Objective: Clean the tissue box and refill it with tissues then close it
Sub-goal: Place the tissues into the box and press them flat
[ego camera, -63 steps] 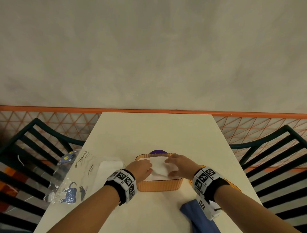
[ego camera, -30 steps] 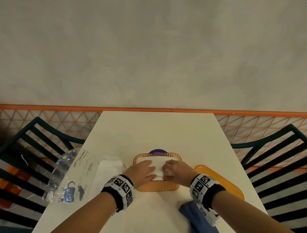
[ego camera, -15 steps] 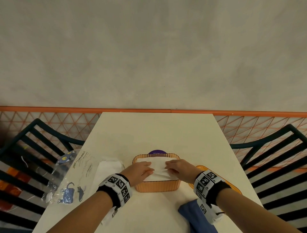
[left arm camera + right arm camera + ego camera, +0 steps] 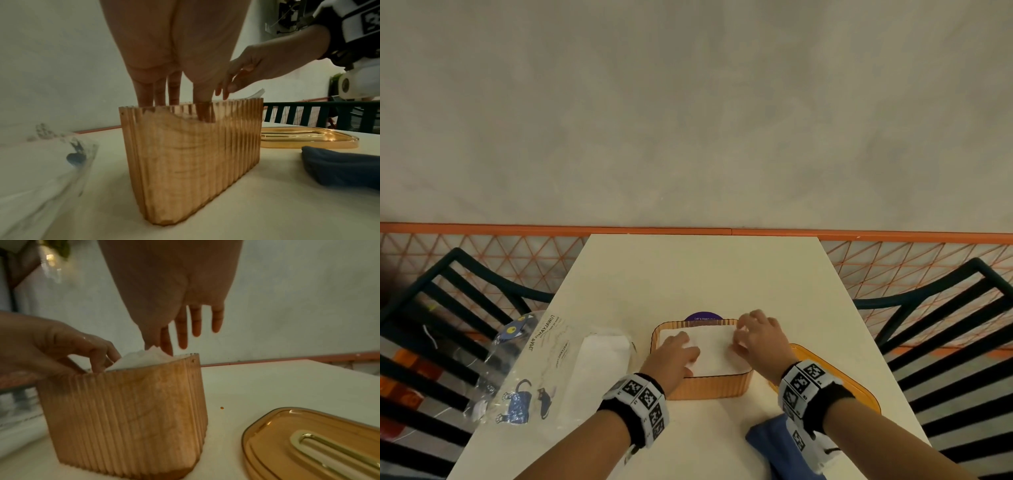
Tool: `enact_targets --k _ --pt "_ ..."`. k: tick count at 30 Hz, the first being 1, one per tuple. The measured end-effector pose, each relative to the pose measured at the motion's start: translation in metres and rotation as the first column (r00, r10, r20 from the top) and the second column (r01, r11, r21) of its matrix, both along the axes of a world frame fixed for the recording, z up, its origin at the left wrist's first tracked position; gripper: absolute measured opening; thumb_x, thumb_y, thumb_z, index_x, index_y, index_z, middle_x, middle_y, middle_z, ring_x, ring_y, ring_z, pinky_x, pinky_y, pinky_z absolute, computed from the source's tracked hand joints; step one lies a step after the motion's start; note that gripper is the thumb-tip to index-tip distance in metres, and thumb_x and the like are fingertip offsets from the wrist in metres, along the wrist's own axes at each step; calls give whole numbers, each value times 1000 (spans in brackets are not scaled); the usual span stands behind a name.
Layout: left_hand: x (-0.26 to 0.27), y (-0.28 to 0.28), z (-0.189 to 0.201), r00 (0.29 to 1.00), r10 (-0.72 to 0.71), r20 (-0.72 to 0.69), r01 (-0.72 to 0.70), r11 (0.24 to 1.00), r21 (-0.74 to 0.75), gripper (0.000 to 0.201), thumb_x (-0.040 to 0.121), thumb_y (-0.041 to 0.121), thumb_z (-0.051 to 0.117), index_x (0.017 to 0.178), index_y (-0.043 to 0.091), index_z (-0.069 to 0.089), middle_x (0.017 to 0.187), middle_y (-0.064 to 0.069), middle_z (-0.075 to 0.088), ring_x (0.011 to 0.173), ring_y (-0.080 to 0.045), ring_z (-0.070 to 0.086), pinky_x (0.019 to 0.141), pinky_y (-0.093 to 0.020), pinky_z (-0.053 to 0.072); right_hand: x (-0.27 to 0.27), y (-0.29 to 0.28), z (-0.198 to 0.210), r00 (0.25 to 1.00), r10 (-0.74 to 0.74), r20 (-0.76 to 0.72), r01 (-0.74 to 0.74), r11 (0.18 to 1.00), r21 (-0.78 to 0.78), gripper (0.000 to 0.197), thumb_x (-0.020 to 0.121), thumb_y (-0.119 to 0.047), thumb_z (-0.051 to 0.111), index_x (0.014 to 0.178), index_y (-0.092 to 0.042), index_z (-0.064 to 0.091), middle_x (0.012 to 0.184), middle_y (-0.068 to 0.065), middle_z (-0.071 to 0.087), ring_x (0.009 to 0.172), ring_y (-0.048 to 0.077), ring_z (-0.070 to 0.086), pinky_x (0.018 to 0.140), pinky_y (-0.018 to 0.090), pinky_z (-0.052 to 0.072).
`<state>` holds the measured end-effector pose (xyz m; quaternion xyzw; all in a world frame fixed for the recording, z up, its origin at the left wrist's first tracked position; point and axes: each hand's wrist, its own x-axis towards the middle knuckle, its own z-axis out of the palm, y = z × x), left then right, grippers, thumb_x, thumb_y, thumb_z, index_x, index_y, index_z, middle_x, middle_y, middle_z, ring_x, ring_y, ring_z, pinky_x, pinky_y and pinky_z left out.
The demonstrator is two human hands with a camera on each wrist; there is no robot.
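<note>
Nearest, a blue cloth [image 4: 774,448] lies at the table [image 4: 705,274] edge by the right forearm. Amber ribbed tissue box [image 4: 709,387] sits centre-front on the table, lid off, white tissues [image 4: 714,349] filling it to the rim. Left hand [image 4: 674,356] lies on the left side of the stack, fingers straight and together, pressing down, tips dipping inside the box wall. Right hand [image 4: 760,339] at the right end, thumb and forefinger pinching a raised tissue corner, other fingers spread and straight. Amber lid [image 4: 859,387] lies flat just right of the box. Left: plastic tissue pack [image 4: 571,370]. Behind the box, purple sticker [image 4: 703,317].
</note>
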<state>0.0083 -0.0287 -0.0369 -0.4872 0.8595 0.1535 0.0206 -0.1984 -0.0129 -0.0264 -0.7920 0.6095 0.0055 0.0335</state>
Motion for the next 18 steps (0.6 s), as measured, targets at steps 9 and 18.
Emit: enact_targets --k 9,18 --pt "-11 -14 -4 994 75 78 -74 997 -13 57 79 18 72 126 16 39 140 -4 30 125 -26 33 95 -36 45 10 -23 0 928 -371 -33 360 868 342 63 79 -49 65 134 -28 45 157 4 8 145 34 -11 112 63 6" --pt "-6 -37 -1 986 151 -75 -134 972 192 97 73 37 76 147 18 17 141 -3 29 132 -24 28 111 -36 31 2 -18 -4 895 -359 264 276 912 304 66 76 -31 72 132 -32 38 153 0 19 144 26 8 112 55 20"
